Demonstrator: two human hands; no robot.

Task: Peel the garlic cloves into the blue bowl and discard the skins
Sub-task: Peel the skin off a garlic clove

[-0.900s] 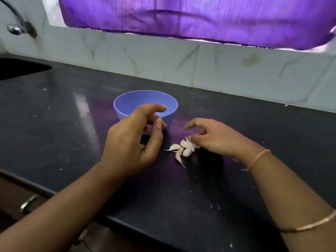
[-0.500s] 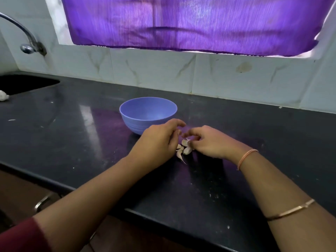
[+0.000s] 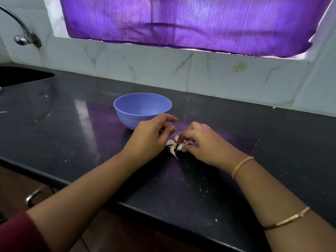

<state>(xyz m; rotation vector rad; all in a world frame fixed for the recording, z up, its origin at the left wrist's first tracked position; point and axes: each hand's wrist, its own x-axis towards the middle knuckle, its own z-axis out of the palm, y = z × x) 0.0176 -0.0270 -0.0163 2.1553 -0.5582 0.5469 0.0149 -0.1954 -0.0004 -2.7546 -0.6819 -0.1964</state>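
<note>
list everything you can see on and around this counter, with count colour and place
round blue plastic bowl: one, blue, mid counter, looks empty
unpeeled garlic cloves: small pile, count unclear, whitish, near side of bowl, between the hands
polished stone countertop: one, black
fabric curtain: one, purple, over window
marble-look wall tiles: white, behind counter
metal tap: one, silver, upper left
sink: one, dark, far left
left hand: empty, fingers curled, beside cloves
right hand: fingertips on cloves; two bangles on arm
</note>
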